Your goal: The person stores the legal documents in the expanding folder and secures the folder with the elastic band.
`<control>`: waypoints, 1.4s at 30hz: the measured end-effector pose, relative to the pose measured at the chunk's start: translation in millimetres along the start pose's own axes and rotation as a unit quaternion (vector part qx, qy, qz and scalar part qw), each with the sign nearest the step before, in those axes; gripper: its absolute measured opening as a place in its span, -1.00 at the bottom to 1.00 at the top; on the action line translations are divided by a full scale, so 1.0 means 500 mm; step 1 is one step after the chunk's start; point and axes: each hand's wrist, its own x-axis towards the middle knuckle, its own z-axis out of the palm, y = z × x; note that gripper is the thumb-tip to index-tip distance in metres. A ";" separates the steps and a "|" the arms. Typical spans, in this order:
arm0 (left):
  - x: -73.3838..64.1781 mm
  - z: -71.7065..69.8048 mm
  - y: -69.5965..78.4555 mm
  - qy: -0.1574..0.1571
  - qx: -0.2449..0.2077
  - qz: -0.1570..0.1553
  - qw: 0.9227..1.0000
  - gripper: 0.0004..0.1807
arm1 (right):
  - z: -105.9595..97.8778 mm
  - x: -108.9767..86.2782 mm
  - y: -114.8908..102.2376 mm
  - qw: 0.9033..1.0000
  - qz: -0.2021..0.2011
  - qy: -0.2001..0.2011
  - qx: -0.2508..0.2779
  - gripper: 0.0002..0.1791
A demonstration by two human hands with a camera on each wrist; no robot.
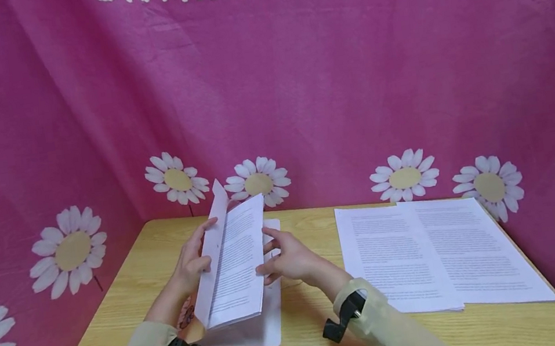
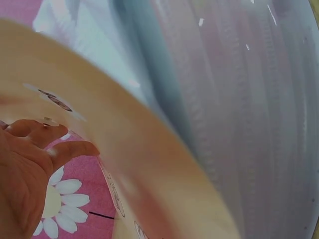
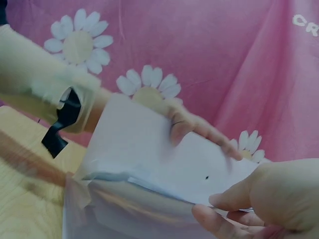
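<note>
A folder with a pale inside and a tan outer cover [image 2: 144, 144] printed with small drawings stands partly open on the table, left of centre. My left hand [image 1: 195, 264] grips its raised front cover [image 1: 216, 251], thumb on the inner face and fingers behind. Clear, glossy plastic sleeves [image 2: 249, 124] fill the right of the left wrist view. Printed pages [image 1: 239, 263] stand tilted inside the folder. At their right edge my right hand [image 1: 291, 257] pinches them between thumb and fingers. Beneath lies the folder's flat back part [image 1: 271, 326].
Two overlapping stacks of printed paper, a left one [image 1: 392, 263] and a right one [image 1: 483, 257], lie on the right of the wooden table [image 1: 316, 308]. A pink curtain [image 1: 300, 105] with daisies hangs behind and beside the table.
</note>
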 end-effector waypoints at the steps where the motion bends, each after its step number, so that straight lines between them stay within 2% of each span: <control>1: 0.000 0.000 0.000 0.000 0.001 0.000 1.000 0.07 | -0.002 0.000 -0.002 1.000 -0.003 -0.004 0.004 0.10; 10: 0.000 0.002 0.001 0.011 0.027 0.002 1.000 0.08 | 0.000 0.009 0.001 1.000 0.002 -0.024 0.011 0.09; 15: 0.000 0.004 0.000 0.011 0.020 0.007 1.000 0.08 | 0.007 0.013 0.006 1.000 0.005 -0.021 0.015 0.08; 26: 0.005 0.013 0.003 0.011 0.013 0.013 1.000 0.07 | 0.025 0.024 0.009 0.999 0.023 -0.008 -0.022 0.10; 30: 0.004 0.013 0.006 0.017 0.028 0.012 0.999 0.06 | 0.039 0.031 0.012 0.999 0.018 -0.005 -0.030 0.11; 34: 0.004 0.013 0.008 0.025 0.024 0.008 0.999 0.05 | 0.050 0.035 0.012 0.999 0.014 0.000 -0.042 0.11; 42: 0.004 0.009 0.007 0.036 0.008 0.019 0.999 0.08 | 0.032 0.021 0.003 0.998 0.036 -0.001 -0.051 0.06</control>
